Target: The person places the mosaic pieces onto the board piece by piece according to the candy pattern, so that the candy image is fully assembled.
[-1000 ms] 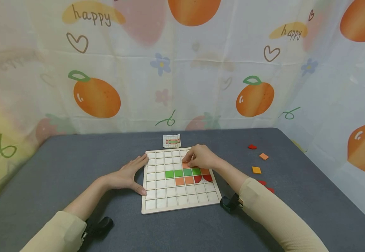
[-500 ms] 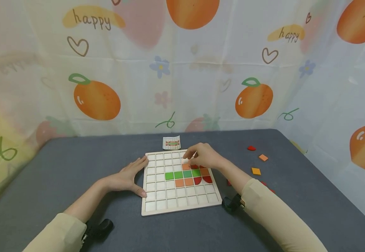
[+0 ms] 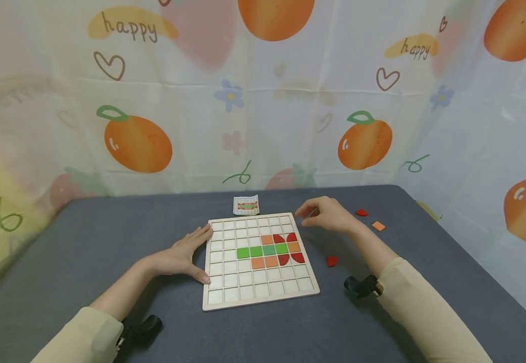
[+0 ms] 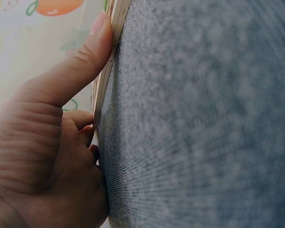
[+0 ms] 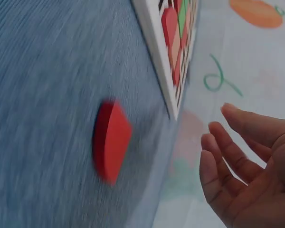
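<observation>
A pale wooden board [image 3: 231,280], divided by thin ridges into a grid of squares, is laid flat near the middle of a dark grey table [image 3: 168,307]. Its left edge is touched by the left hand [image 3: 179,256], whose thumb and fingers are spread wide apart, the thumb set nearer the viewer. The right hand [image 3: 328,214] is raised just beside the board's far right corner, its fingers loosely bent and parted from the thumb, with a gap seen between them in the right wrist view. Across the board's centre and right, a row is filled by green tiles [image 3: 256,251], one of them darker, and ended by an orange tile [image 3: 293,247]; orange and curved red tiles [image 3: 297,257] are set in the rows on either side. Beyond the far edge, a small printed card [image 3: 246,205] is placed. To the right, a red piece [image 3: 332,260] is seen near the board, while another red piece [image 3: 362,213] and a loose orange tile [image 3: 378,226] are laid farther out. Behind, a pale curtain [image 3: 281,116] is printed with oranges and hearts.
</observation>
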Available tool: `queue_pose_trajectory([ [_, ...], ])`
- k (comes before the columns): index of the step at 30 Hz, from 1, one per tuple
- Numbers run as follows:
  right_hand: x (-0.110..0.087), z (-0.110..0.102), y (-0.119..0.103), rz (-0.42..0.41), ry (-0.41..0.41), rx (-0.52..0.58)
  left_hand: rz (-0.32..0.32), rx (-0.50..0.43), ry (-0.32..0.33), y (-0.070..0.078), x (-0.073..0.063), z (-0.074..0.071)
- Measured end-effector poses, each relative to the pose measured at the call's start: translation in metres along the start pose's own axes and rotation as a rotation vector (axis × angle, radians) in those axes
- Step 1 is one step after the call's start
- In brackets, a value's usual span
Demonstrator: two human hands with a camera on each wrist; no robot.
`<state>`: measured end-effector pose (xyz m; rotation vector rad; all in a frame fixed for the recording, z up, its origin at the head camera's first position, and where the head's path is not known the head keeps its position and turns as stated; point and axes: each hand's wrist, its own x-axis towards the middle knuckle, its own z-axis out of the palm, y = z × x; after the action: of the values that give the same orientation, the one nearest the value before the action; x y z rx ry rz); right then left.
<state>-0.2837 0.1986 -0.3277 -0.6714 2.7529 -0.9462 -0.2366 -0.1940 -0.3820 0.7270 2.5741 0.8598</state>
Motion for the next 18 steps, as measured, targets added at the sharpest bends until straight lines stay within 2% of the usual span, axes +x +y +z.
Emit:
queue_pose_trajectory([
  [10, -0.024, -0.029, 0.038, 0.101, 0.015, -0.052, 0.013, 0.003, 0.003, -0.001, -0.001, 0.0],
  [18, -0.046, -0.056, 0.072, 0.318, 0.121, -0.106, 0.025, -0.012, 0.005, 0.0, -0.002, 0.0],
])
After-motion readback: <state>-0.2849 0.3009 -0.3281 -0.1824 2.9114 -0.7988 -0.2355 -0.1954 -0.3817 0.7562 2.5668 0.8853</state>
